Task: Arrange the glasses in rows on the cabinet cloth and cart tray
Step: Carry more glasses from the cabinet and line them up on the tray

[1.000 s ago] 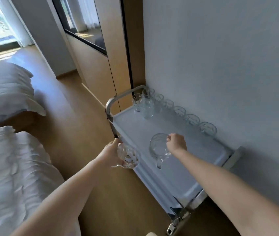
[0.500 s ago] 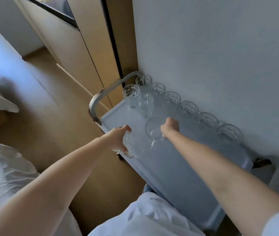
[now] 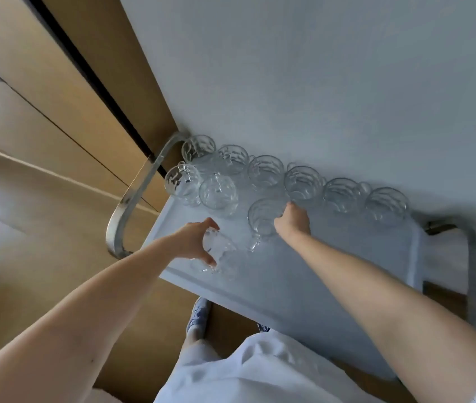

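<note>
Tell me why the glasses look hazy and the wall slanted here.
Head view: the wide lens tilts the wall and bends the cart handle; dim bluish light, no hard shadows; the glass in the left hand smears into the pale tray; the left edge is blurred.

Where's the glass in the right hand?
Head view: the glass in the right hand is over the cart tray, just before the wall row, right of the two second-row glasses.
</note>
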Available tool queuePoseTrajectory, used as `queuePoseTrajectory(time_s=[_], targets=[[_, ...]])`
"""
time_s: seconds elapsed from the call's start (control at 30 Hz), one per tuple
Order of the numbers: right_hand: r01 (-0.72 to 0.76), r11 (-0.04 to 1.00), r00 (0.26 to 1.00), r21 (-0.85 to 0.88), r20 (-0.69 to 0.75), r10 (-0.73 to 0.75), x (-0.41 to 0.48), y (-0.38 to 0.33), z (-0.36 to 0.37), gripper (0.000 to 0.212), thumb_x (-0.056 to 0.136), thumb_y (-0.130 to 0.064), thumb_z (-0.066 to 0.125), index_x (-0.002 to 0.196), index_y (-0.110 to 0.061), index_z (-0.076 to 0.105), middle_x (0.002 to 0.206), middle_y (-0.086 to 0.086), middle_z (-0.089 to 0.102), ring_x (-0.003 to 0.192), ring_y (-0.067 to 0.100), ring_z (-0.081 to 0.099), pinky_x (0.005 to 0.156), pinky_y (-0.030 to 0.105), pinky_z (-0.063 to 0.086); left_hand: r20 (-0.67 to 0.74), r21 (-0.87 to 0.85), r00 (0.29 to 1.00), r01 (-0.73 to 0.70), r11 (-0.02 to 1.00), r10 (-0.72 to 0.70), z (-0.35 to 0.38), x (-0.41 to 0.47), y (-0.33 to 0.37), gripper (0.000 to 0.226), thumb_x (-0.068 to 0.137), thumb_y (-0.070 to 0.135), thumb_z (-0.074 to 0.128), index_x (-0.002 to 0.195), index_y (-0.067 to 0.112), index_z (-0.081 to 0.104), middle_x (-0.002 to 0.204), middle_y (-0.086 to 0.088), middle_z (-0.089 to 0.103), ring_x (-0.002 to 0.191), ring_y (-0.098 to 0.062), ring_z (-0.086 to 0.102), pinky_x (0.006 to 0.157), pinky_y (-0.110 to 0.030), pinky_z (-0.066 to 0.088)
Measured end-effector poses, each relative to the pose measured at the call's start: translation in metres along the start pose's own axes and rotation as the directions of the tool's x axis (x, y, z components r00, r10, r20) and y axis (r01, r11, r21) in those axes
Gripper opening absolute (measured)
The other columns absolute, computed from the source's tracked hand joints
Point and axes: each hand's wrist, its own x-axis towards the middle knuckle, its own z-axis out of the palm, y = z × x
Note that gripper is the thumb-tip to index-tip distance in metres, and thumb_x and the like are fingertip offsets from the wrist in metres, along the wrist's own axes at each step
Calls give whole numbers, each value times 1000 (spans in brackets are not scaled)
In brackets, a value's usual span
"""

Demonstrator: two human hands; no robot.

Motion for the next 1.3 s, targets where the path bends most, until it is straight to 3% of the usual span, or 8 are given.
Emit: queuePoseTrajectory(time_s=[0.47, 0.67, 0.87, 0.97, 1.03, 1.13, 1.23, 1.3], targets=[[-322, 923, 922, 210, -153, 356, -55, -19, 37, 46, 93, -16, 51, 133, 1, 35, 130, 22, 53, 120, 38, 51, 95, 38, 43, 274, 231, 946, -241, 943, 175, -44, 33, -53, 87, 70, 34, 83, 133, 11, 29, 138, -10, 47, 119, -26, 50, 97, -33, 42], [-439, 875, 848, 204, -227, 479, -94, -18, 63, 76, 96, -39, 43, 152, -17, -3, 127, 13, 55, 109, 34, 59, 84, 40, 48, 448, 433, 868, -421, 797, 215, -44, 40, -56, 116, 75, 29, 79, 149, 33, -11, 125, -17, 56, 111, -29, 55, 92, -35, 45], [-279, 939, 944, -199, -234, 231, -116, -11, 81, 39, 97, -40, 40, 133, -25, 42, 152, 16, 16, 127, 38, 37, 96, 49, 43, 416, 537, 862, -489, 687, 289, -39, 44, -64, 100, 71, 37, 81, 147, 19, 19, 138, -8, 44, 121, -25, 50, 99, -34, 43], [-297, 917, 942, -267, -238, 236, -115, -10, 79, 32, 97, -22, 45, 129, -28, 47, 158, 11, -3, 141, 40, 15, 109, 51, 30, 441, 532, 821, -565, 631, 363, -32, 41, -62, 112, 73, 40, 79, 152, 16, 4, 158, -6, 10, 139, -24, 30, 109, -34, 35], [-258, 900, 951, -352, -255, 173, -109, -12, 73, 25, 97, -19, 48, 119, -26, 58, 159, 6, -5, 144, 37, 5, 115, 52, 18, 465, 524, 746, -666, 531, 478, -28, 35, -56, 110, 75, 31, 77, 152, 28, -2, 160, 3, -5, 145, -21, 14, 109, -37, 35], [-93, 897, 978, -431, -207, 2, -94, -20, 68, 24, 97, -19, 48, 113, -21, 66, 155, 9, 21, 144, 30, 16, 118, 48, 8, 593, 593, 586, -782, 193, 551, -21, 27, -43, 79, 81, 21, 69, 146, 38, 26, 159, 7, 6, 147, -20, 3, 110, -46, 32], [-70, 935, 982, -346, -190, 3, -85, -36, 67, 24, 96, -10, 43, 102, -10, 66, 112, 10, 61, 112, 27, 55, 119, 38, 6, 630, 693, 588, -720, -26, 508, -12, 22, -27, 48, 80, 20, 69, 126, 26, 55, 134, 1, 53, 135, -20, 36, 117, -48, 11], [-54, 926, 977, -373, -213, -29, -79, -45, 64, 24, 96, -11, 42, 95, -8, 66, 95, 11, 66, 97, 29, 60, 118, 36, 9, 613, 736, 636, -675, -46, 468, -12, 23, -20, 39, 74, 21, 75, 111, 24, 64, 114, 2, 65, 120, -19, 52, 118, -42, 9]])
